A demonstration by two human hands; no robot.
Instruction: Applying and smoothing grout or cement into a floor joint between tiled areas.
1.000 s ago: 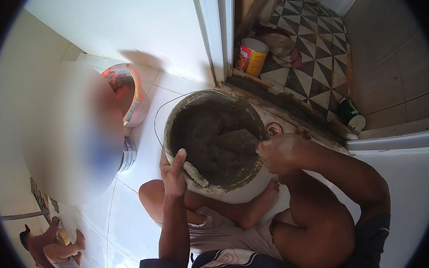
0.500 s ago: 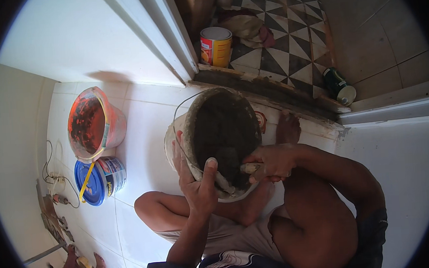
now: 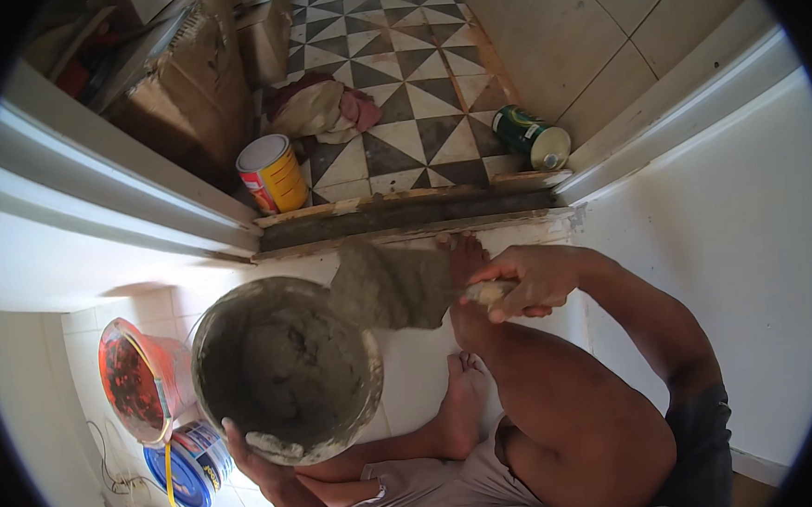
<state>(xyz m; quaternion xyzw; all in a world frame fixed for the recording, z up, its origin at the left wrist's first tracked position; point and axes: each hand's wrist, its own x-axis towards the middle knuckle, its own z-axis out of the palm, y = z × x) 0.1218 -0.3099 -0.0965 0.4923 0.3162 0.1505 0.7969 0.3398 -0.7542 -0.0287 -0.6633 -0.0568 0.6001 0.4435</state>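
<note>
A bucket [image 3: 373, 386] of wet grey mortar [image 3: 278, 364] stands tilted in front of me, its mouth turned up toward my view. At its near left edge, my left hand [image 3: 259, 459] grips the bucket; some of its fingers are hidden behind the wall. My right hand [image 3: 536, 278] is closed around the pale handle of a trowel [image 3: 490, 292]. A thick heap of mortar [image 3: 394, 287] covers the trowel's blade, which is held level to the right of the bucket's mouth, above my foot and the floor.
Beyond lies a doorway threshold [image 3: 413, 218] with a mortar-filled channel. Past it are a yellow-red can [image 3: 276, 176], rags [image 3: 323, 110], a green can [image 3: 531, 137] and cardboard boxes [image 3: 183, 100]. At left stand a red-stained bucket [image 3: 139, 377] and a blue-lidded pail [image 3: 185, 471].
The trowel has come up out of the bucket loaded with mortar. My view has turned right, toward the doorway. My left hand has shifted from the bucket's side to its near edge.
</note>
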